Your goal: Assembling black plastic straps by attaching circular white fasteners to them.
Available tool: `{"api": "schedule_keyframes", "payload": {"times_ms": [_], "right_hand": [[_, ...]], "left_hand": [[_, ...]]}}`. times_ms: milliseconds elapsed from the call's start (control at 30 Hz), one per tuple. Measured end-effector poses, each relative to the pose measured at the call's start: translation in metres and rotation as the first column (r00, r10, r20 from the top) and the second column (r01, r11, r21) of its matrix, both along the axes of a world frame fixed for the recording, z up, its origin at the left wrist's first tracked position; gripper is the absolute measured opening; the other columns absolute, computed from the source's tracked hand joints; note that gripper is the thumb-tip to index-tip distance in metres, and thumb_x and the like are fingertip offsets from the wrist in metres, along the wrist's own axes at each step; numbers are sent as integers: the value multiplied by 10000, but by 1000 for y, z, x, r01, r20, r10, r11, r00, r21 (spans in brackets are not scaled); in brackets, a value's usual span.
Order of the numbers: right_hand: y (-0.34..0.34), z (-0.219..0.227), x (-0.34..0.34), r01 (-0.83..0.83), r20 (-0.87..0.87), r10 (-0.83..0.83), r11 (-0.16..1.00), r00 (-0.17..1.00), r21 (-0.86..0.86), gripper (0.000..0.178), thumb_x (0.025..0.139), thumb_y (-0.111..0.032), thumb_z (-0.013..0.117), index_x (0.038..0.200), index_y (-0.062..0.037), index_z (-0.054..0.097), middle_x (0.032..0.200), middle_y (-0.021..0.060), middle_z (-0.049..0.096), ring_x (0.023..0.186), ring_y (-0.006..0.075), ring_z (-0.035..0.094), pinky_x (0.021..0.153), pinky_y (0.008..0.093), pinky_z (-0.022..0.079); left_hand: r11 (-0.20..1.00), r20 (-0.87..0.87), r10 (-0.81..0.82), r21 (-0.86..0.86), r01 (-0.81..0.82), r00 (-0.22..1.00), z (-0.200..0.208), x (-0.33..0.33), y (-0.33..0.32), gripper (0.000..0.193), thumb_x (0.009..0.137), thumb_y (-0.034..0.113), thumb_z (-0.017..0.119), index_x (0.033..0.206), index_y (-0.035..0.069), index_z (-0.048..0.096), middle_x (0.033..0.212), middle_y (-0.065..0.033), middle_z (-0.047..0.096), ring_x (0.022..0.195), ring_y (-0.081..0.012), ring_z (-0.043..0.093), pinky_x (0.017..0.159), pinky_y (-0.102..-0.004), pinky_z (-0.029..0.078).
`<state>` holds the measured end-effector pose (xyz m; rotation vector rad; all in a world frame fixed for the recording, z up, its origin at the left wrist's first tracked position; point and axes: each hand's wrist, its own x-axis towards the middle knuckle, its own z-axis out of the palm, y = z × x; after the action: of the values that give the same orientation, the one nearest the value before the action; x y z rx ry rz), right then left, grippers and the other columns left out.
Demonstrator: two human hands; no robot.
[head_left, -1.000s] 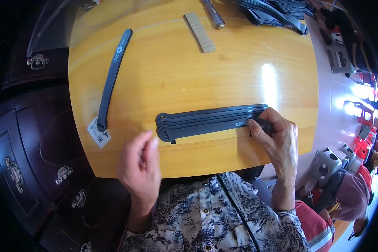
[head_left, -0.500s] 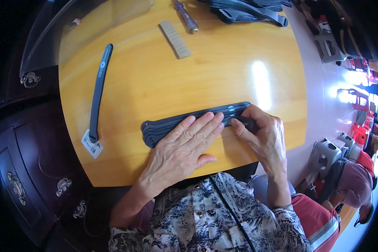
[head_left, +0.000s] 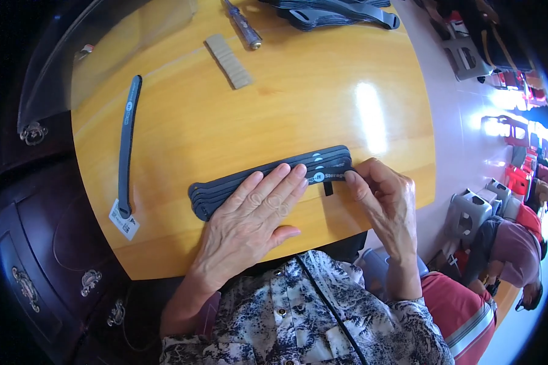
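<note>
A fanned row of dark grey hook-and-loop straps (head_left: pixel 240 179) lies on the wooden table in front of me, with pale printing near the right ends. My left hand (head_left: pixel 252 207) rests flat across the straps, its fingers stretched out, palm down. At the right end, my right hand (head_left: pixel 380 194) pinches the tip of the nearest strap (head_left: pixel 332 176) between thumb and forefinger. A short black tab (head_left: pixel 329 188) sticks out below that strap. Off to the left lies a single strap (head_left: pixel 128 137) with a white label tag (head_left: pixel 123 220) at its near end.
A tan ridged strip (head_left: pixel 228 62) and a screwdriver (head_left: pixel 243 25) lie toward the far side. Beyond them is a heap of dark straps (head_left: pixel 341 15). Clear plastic sheeting (head_left: pixel 103 45) covers the far left corner. Dark cabinets (head_left: pixel 36 243) stand left; a seated person (head_left: pixel 511 255) and stools (head_left: pixel 469 213) are right.
My right hand has drawn the nearest strap's end out straight to the right, uncovering its printing and the black tab. My left hand stays flat on the straps. The whole view has shifted slightly.
</note>
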<state>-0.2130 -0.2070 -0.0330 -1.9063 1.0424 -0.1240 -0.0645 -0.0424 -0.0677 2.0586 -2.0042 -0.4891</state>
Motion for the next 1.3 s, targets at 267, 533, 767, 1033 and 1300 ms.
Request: {"api": "schedule_keyframes", "payload": {"times_ms": [267, 533, 767, 1033, 1300], "right_hand": [[-3, -6, -4, -34, -35, 32, 998, 999, -53, 202, 895, -173, 623, 820, 11, 583, 619, 113, 532, 492, 181, 486, 492, 315, 404], [-9, -7, 2, -144, -162, 121, 980, 979, -137, 207, 883, -224, 627, 818, -31, 590, 640, 134, 566, 519, 266, 544, 511, 362, 425], [-23, 2, 7, -83, -242, 59, 992, 969, -90, 313, 793, -329, 720, 734, -32, 641, 555, 113, 572, 483, 242, 551, 503, 359, 432], [-38, 2, -1, -70, -257, 60, 997, 965, -31, 315, 700, -311, 803, 666, -38, 650, 522, 77, 557, 454, 187, 512, 476, 338, 404], [-36, 1, -13, -138, -113, 118, 972, 987, -189, 313, 772, -322, 743, 708, -28, 656, 536, 94, 560, 472, 214, 531, 516, 355, 434]], "left_hand": [[1000, 0, -12, 16, 12, 1000, 2, -2, -3, 649, 873, 428, 536, 1408, 85, 404, 1494, -38, 346, 1396, -211, 279, 1154, -380, 188], [999, -18, -1, 42, 2, 1000, 3, 1, -2, 651, 860, 408, 568, 1407, 92, 408, 1494, -40, 346, 1391, -211, 289, 1146, -382, 206], [1000, 11, -26, 8, 26, 1000, 5, 4, -1, 685, 850, 412, 585, 1421, 89, 385, 1502, -53, 329, 1399, -211, 272, 1153, -388, 188], [998, 12, -58, -31, 59, 998, 2, -1, 7, 702, 892, 407, 552, 1443, 40, 315, 1524, -91, 272, 1423, -215, 211, 1166, -389, 145], [990, 0, -7, -144, 6, 1000, 5, 0, 15, 678, 881, 382, 571, 1433, 62, 343, 1518, -98, 283, 1409, -254, 245, 1146, -408, 212]]}}
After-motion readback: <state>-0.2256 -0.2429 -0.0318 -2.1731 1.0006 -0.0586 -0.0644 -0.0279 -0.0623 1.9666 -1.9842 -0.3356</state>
